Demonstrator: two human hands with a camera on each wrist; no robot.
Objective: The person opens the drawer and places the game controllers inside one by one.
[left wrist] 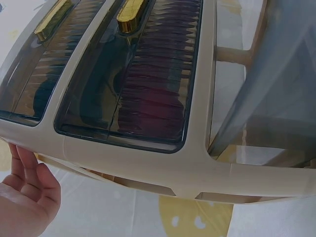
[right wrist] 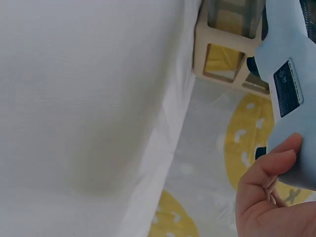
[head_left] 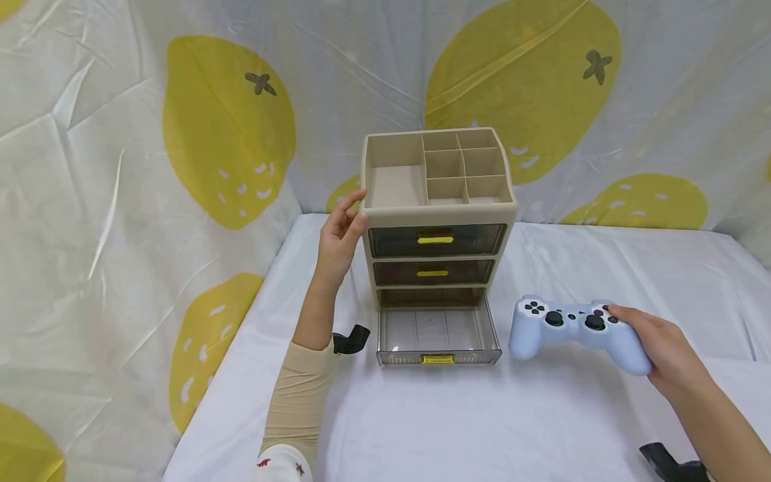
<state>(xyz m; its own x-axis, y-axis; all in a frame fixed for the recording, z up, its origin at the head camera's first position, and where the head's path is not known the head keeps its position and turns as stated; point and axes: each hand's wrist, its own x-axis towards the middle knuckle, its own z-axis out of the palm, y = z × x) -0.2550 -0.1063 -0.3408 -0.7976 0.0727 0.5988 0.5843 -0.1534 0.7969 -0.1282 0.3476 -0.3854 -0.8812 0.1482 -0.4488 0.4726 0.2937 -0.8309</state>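
A beige desktop organizer (head_left: 442,213) stands on the table, its two upper dark drawers closed and its clear bottom drawer (head_left: 438,328) pulled out with nothing inside. At its upper left side is my left hand (head_left: 341,241), fingertips touching the wall. In the left wrist view the left hand (left wrist: 30,190) has its fingers lightly bent against the organizer's side (left wrist: 123,153). To the right of the drawer, my right hand (head_left: 668,348) grips a light blue game controller (head_left: 569,328) by its right handle, above the table. The right wrist view shows the controller's underside (right wrist: 291,121) with a dark label.
White cloth covers the table (head_left: 458,422). Behind and to the left hangs a pale curtain (head_left: 361,80) printed with yellow lemons. The organizer's top has several open compartments (head_left: 446,164). Black wrist camera mounts (head_left: 351,340) sit by both forearms.
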